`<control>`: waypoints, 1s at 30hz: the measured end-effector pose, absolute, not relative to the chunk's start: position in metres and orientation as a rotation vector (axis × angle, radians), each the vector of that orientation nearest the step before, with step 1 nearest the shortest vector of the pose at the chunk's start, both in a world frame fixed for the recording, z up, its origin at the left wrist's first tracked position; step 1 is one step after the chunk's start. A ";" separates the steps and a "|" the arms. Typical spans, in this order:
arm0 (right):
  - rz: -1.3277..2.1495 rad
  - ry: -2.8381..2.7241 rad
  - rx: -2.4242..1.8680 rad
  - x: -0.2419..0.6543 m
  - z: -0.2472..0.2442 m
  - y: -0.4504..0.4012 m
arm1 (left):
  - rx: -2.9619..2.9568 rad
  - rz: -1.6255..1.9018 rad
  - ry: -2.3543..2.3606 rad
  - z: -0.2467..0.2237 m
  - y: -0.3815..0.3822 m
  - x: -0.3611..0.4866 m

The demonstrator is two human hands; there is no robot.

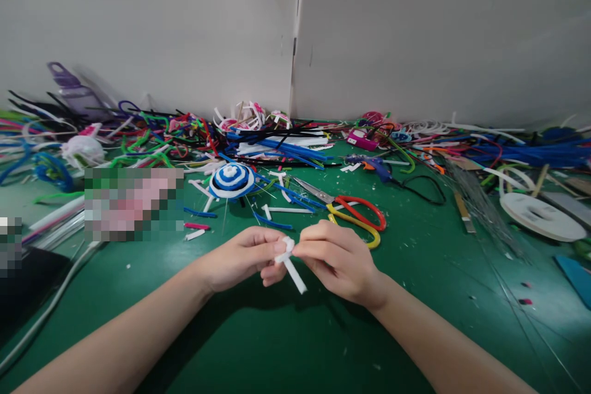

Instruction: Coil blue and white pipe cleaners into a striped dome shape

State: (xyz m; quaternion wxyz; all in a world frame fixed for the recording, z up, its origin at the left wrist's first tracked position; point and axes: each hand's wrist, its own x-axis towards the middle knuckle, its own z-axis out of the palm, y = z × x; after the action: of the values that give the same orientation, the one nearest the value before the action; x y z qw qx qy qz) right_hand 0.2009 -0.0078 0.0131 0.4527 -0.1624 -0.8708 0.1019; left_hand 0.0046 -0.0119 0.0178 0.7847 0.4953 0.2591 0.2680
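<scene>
Between my two hands is a white pipe cleaner (295, 277), bent into a small loop at its top with a straight end pointing down to the right. My left hand (252, 258) pinches the loop between thumb and fingers. The fingertips of my right hand (339, 258) are closed on the loop's right side. Just beyond my hands lie scissors (332, 197) with one red and one yellow handle, their blades apart. Behind my left hand sits a blue and white spiral disc (231, 180) made of coiled pipe cleaners.
Cut pipe cleaners (281, 144) in many colours pile along the grey partition (184, 31). A purple bottle (78, 95) stands at the back left. On the right are a white spool (540, 215), thin wires (484, 203) and a glue gun (376, 166). A white cable (55, 301) runs along the left.
</scene>
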 end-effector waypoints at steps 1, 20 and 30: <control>0.246 -2.155 -0.409 0.201 0.013 -0.008 | 1.085 0.584 0.581 0.017 -0.012 0.004; 0.093 -2.146 -0.517 0.196 0.011 -0.007 | 1.266 0.718 0.774 0.012 -0.013 0.010; 0.951 -1.696 -0.931 0.192 0.019 -0.006 | 1.578 0.949 1.114 0.021 -0.017 0.013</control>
State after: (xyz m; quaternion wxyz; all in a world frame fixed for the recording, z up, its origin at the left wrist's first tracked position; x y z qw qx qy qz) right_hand 0.1922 -0.0056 0.0191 0.4732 -0.3803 -0.6931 0.3886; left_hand 0.0132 -0.0172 0.0212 0.4748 0.6453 0.4555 0.3882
